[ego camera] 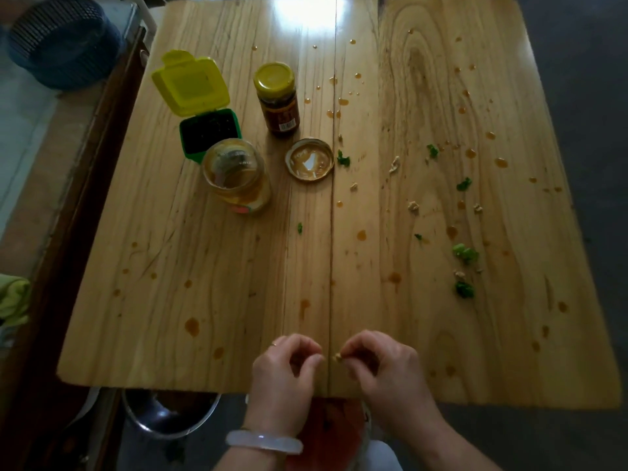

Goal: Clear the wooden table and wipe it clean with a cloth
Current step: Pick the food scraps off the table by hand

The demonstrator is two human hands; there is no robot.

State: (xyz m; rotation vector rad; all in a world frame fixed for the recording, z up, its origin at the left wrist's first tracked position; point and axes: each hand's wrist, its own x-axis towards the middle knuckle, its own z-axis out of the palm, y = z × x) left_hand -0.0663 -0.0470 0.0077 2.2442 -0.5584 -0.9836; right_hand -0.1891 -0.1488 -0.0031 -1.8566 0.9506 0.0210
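A pale bangle (264, 442) circles the left wrist, closest of all. Above it the left hand (285, 367) rests at the near edge of the surface (170, 334), its grip narrow, fingers curled in with nothing seen between them. Just right of the middle seam, the right hand (380, 362) has its grip pinched on a tan crumb (337, 357) at the fingertips.

Off the left edge sits a yellow-green cloth (13, 299), beside the surface rather than on it; farther back is a dark blue basket (64, 42). Under the near edge shows a metal bowl (170, 416).

In the far left part of the surface stands a green box (209, 132) with its yellow lid (190, 83) flipped open, touching an open jar (236, 175) in front of it. Right of these stands a capped sauce jar (278, 98), and nearer, a loose jar lid (309, 159) lies upside down near the seam.

Orange-brown drops (192, 326) dot the wood all over. Across the right half lie green scraps (465, 252) and more pale crumbs (413, 206), well apart from the hands.
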